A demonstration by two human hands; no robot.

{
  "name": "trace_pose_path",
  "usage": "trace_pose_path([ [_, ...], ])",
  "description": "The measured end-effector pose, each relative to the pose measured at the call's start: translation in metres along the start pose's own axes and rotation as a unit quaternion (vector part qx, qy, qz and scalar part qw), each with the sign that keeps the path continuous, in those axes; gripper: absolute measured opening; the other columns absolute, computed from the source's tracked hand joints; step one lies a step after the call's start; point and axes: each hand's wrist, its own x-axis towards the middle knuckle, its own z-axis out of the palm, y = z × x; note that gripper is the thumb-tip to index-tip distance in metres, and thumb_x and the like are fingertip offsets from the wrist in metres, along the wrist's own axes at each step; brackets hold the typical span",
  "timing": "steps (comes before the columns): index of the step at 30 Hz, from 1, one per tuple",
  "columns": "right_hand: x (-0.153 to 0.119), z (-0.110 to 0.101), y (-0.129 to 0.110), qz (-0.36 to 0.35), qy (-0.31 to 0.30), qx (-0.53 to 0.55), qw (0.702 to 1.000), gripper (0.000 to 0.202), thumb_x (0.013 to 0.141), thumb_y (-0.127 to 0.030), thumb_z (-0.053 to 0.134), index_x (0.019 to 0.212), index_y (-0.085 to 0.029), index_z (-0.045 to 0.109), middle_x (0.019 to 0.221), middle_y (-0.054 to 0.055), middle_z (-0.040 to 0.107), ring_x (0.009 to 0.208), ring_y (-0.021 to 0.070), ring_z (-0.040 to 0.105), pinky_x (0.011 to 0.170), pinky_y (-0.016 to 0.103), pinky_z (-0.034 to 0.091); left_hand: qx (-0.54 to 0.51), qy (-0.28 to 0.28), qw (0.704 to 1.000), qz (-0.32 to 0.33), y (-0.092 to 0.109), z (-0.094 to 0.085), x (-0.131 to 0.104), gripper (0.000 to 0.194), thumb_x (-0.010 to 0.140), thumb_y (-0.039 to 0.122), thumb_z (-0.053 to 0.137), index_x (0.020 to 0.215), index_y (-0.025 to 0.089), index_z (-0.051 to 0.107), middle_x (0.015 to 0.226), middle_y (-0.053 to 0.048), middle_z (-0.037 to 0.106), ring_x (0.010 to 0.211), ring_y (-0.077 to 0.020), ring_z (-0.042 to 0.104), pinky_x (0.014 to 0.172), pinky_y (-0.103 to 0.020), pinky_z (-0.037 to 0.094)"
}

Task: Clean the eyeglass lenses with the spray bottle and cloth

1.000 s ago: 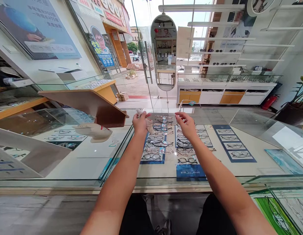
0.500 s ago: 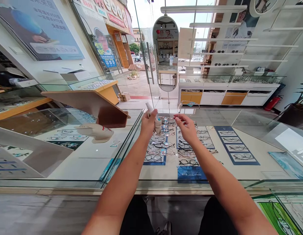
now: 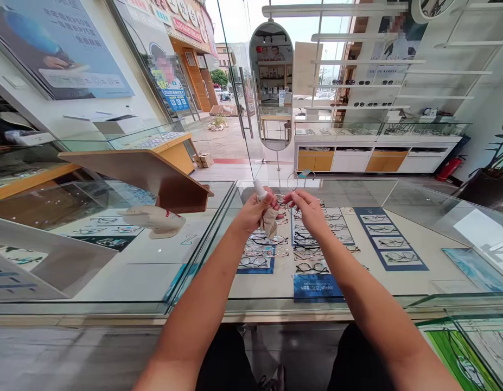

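My left hand (image 3: pixel 253 213) is closed round a small white bottle (image 3: pixel 260 189) with a narrow tip, and a beige cloth (image 3: pixel 269 224) hangs from the same grip. Close beside it, my right hand (image 3: pixel 307 209) pinches a thin-rimmed pair of eyeglasses (image 3: pixel 304 174), held up above the counter; a teal patch shows on the lens. Fingers of both hands almost meet at the glasses' near end, and whether they touch I cannot tell. Below the hands, rows of eyeglasses (image 3: pixel 312 268) lie in the glass display case (image 3: pixel 275 290).
A brown wooden stand (image 3: pixel 182 195) and a beige cloth (image 3: pixel 156 220) are on the glass to the left. At the front left is a white box-like holder (image 3: pixel 88 266). A blue card with eyeglasses (image 3: pixel 387 231) lies to the right. An oval mirror (image 3: pixel 272 87) stands beyond the counter.
My left hand has moved right, bringing the bottle and cloth nearer my right hand. The eyeglasses have shifted slightly left and turned. The camera view has shifted a little.
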Motion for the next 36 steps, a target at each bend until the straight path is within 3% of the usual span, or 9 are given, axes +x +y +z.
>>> trace_pose_path([
  [5,-0.001,0.002,-0.001,0.005,-0.008,0.002,1.000,0.045,0.097,-0.067,0.066,0.087,-0.025,0.079,0.095,0.006,0.081,0.090,0.0228,0.065,0.088,0.039,0.052,-0.002,-0.006,1.000,-0.003,0.002,0.002,0.000,0.074,0.061,0.070,0.108,0.078,0.022,0.055,0.072,0.005,0.051,0.069,-0.0142,0.058,0.050,-0.025,0.060],
  [7,-0.001,0.002,0.000,0.010,-0.012,0.008,1.000,0.045,0.096,-0.067,0.067,0.087,-0.025,0.079,0.095,0.006,0.081,0.089,0.0225,0.065,0.087,0.038,0.052,-0.001,0.002,1.000,-0.006,0.002,0.002,0.002,0.077,0.061,0.081,0.103,0.077,0.022,0.058,0.069,0.004,0.050,0.065,-0.0144,0.058,0.051,-0.026,0.058],
  [10,0.000,0.003,0.000,0.016,-0.034,0.022,0.999,0.046,0.095,-0.069,0.069,0.086,-0.025,0.079,0.094,0.006,0.082,0.088,0.0222,0.065,0.085,0.038,0.052,0.008,0.036,0.999,0.017,0.001,0.001,0.006,0.086,0.071,0.106,0.074,0.073,0.021,0.062,0.064,0.001,0.053,0.060,-0.0156,0.057,0.052,-0.029,0.056],
  [12,-0.001,0.004,0.000,0.018,-0.052,0.025,0.998,0.044,0.096,-0.067,0.068,0.086,-0.026,0.080,0.093,0.005,0.082,0.085,0.0213,0.064,0.084,0.038,0.052,0.037,0.074,0.995,0.049,-0.001,-0.001,0.007,0.090,0.080,0.110,0.057,0.069,0.021,0.064,0.063,-0.003,0.056,0.058,-0.0164,0.057,0.054,-0.031,0.053],
  [18,-0.004,0.009,-0.002,0.018,-0.089,0.022,0.996,0.046,0.096,-0.068,0.067,0.084,-0.026,0.080,0.092,0.006,0.080,0.087,0.0215,0.066,0.083,0.037,0.053,0.260,0.163,0.942,0.137,-0.008,-0.006,0.006,0.076,0.086,0.096,0.067,0.065,0.023,0.066,0.068,-0.005,0.058,0.063,-0.0183,0.050,0.060,-0.034,0.043],
  [25,-0.006,0.014,-0.005,0.017,-0.116,0.037,0.992,0.050,0.096,-0.073,0.068,0.083,-0.026,0.080,0.094,0.006,0.081,0.089,0.0222,0.066,0.083,0.037,0.053,0.295,0.129,0.937,0.139,-0.009,-0.004,0.002,0.070,0.094,0.087,0.065,0.066,0.023,0.062,0.068,-0.004,0.056,0.065,-0.0187,0.049,0.062,-0.033,0.042],
  [31,-0.002,0.008,0.001,0.071,-0.035,0.118,0.990,0.044,0.091,-0.069,0.073,0.091,-0.026,0.081,0.094,0.005,0.081,0.080,0.0180,0.062,0.073,0.032,0.047,0.280,0.118,0.941,0.145,-0.003,0.000,0.000,0.078,0.090,0.096,0.059,0.066,0.023,0.065,0.069,-0.005,0.058,0.064,-0.0186,0.050,0.061,-0.033,0.043],
  [36,0.001,0.007,0.003,0.103,0.012,0.162,0.981,0.046,0.081,-0.070,0.080,0.091,-0.026,0.079,0.094,0.005,0.079,0.078,0.0171,0.062,0.068,0.031,0.046,0.391,0.080,0.906,0.142,-0.008,0.003,-0.004,0.058,0.091,0.073,0.074,0.065,0.022,0.064,0.066,-0.002,0.054,0.068,-0.0193,0.049,0.063,-0.032,0.039],
])
